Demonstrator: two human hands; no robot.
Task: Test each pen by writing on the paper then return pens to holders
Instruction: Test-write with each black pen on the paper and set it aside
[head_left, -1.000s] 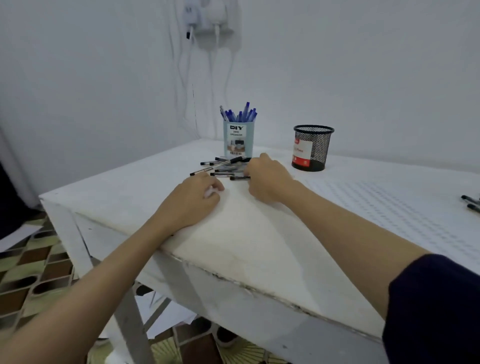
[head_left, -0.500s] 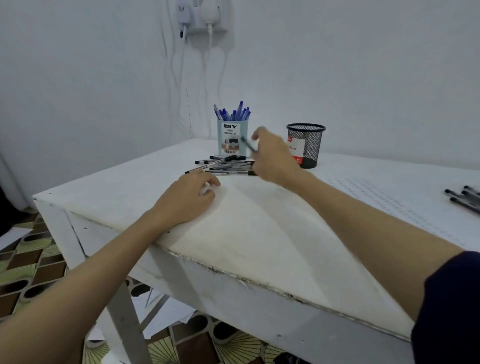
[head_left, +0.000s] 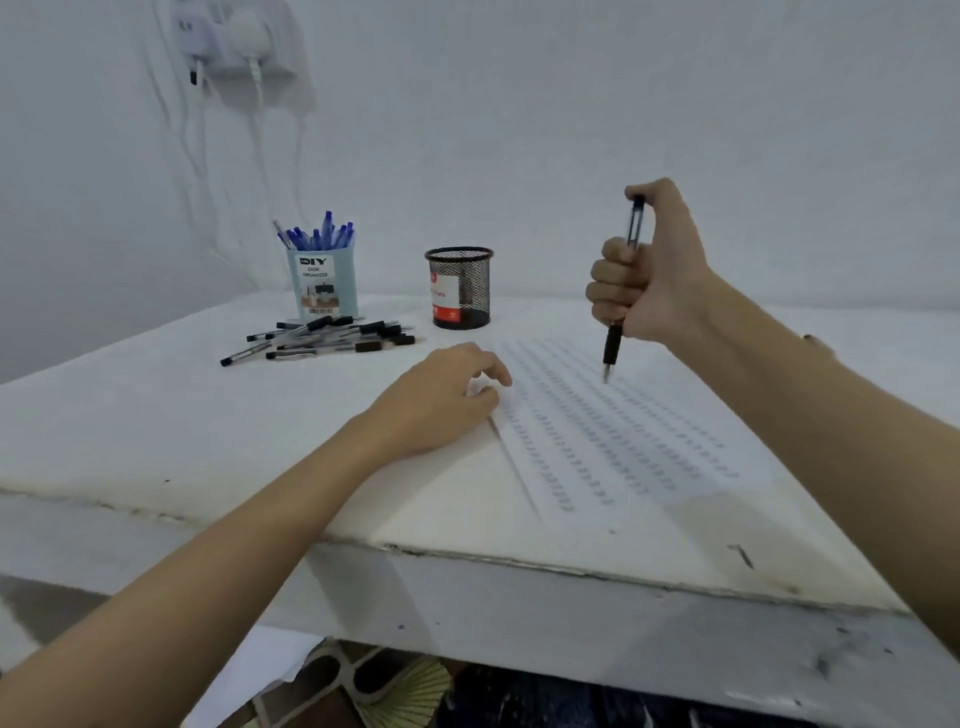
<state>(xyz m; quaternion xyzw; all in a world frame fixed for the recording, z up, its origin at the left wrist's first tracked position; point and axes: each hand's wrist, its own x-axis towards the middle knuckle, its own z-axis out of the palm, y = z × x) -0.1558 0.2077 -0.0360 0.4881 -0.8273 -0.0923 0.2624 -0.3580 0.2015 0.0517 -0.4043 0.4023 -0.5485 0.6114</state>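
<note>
From the head view, the right hand (head_left: 647, 270) clenches a black pen (head_left: 621, 291) in a fist, thumb on its top, tip hanging just above the paper (head_left: 597, 436); the grasp likely must shift to a writing pinch nearer the tip before marking. Left of that grasp, the left hand (head_left: 441, 397) rests loosely on the paper's edge, gripping nothing, and should press firmly.
</note>
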